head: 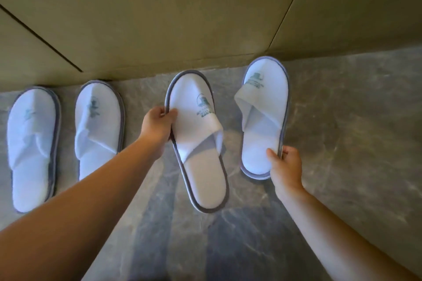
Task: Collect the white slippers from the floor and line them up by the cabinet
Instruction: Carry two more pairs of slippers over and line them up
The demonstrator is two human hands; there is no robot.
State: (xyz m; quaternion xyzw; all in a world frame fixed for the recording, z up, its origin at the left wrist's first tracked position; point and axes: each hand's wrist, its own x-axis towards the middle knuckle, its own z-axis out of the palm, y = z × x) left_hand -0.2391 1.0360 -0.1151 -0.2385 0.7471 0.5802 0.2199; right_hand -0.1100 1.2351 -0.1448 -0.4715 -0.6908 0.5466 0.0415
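By the cabinet (159, 18), two slippers (32, 143) lie toes to it. The left hand (157, 125) pinches a third slipper (196, 139) by its side edge. The right hand (285, 164) pinches a fourth slipper (262, 121) at its heel, likely to set both in the row.

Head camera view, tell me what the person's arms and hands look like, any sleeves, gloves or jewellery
Both arms are bare as far up as the view shows, with no sleeve in sight. The left hand and right hand wear no gloves. No watch, bracelet or ring shows on the visible sides of the wrists and fingers.
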